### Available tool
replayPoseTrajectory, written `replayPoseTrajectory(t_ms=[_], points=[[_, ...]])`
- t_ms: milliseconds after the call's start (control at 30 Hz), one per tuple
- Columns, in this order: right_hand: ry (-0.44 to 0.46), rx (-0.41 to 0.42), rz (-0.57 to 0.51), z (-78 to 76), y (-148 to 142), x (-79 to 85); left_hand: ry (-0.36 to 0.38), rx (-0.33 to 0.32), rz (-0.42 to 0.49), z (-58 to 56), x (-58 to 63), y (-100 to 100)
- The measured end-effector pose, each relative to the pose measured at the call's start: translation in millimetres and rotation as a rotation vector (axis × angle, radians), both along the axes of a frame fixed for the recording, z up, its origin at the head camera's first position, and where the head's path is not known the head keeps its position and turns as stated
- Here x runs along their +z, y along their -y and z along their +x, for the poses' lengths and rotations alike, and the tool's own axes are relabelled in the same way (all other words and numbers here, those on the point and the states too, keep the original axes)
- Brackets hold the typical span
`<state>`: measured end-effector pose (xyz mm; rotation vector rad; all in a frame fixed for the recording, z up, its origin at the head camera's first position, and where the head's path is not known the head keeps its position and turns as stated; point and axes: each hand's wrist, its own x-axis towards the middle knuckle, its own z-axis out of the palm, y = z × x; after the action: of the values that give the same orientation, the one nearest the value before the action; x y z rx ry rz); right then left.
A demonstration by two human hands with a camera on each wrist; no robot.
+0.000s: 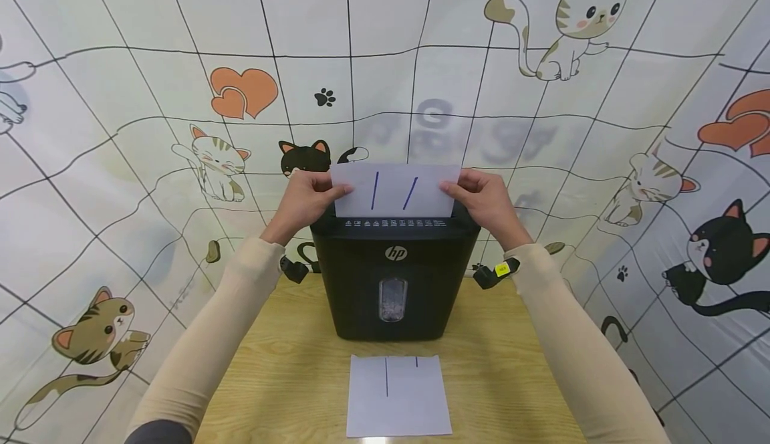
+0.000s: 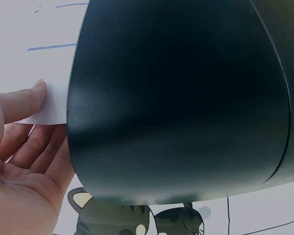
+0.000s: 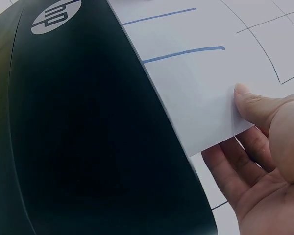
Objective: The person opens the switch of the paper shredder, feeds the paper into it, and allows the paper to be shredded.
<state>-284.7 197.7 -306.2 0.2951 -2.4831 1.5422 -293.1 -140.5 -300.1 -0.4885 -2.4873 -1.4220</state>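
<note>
A white sheet of paper [image 1: 394, 193] with two blue pen strokes stands upright at the top of a black HP paper shredder [image 1: 355, 277]. Its lower edge is hidden behind the shredder's front rim. My left hand [image 1: 309, 196] pinches the sheet's left edge, thumb in front and fingers behind. On the opposite edge, my right hand [image 1: 484, 200] pinches it the same way. Both wrist views show the thumbs pressed on the paper, close beside the dark shredder body. Shreds are visible through the shredder's small front window [image 1: 393, 299].
A second white sheet [image 1: 397, 404] with two lines on it lies on the wooden table [image 1: 289, 364] in front of the shredder. Behind and around stands a white cloth backdrop [image 1: 385, 83] printed with cats, hearts and grid lines.
</note>
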Motion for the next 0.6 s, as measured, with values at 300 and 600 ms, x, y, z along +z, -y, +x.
replayPoseTrajectory(t_ms=[300,600], points=[[0.01,-0.028,0.023,3.3,-1.2,0.6,-0.01,-0.029,0.012,0.7,-0.6,-1.5],[0.004,-0.015,0.02,3.3,0.5,0.0,-0.006,-0.031,0.002,0.8,-1.3,0.6]])
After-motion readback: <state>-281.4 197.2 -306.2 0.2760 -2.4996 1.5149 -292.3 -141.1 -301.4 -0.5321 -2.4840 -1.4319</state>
